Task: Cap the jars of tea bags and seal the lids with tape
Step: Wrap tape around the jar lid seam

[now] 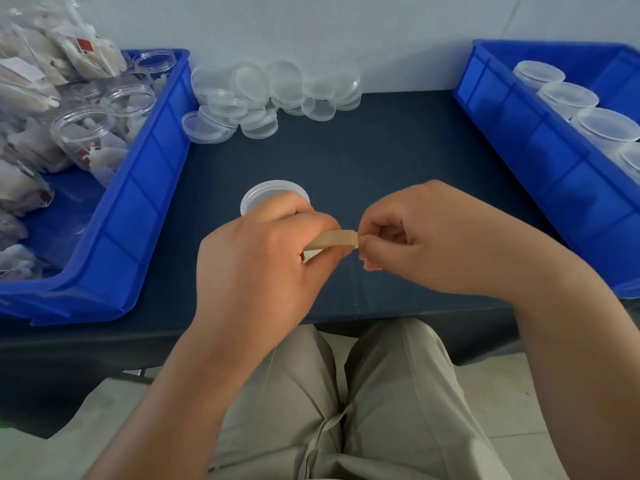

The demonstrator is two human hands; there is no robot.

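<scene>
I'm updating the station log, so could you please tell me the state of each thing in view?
Jar on the table: capped, upright.
Tape: short strip stretched between both hands.
Left hand: grips the tape.
Right hand: pinches the strip's end.
Loose lids: piled at the table's back, on no jar.
Jars in the left bin: open, tea bags inside.
Jars in the right bin: capped.
</scene>
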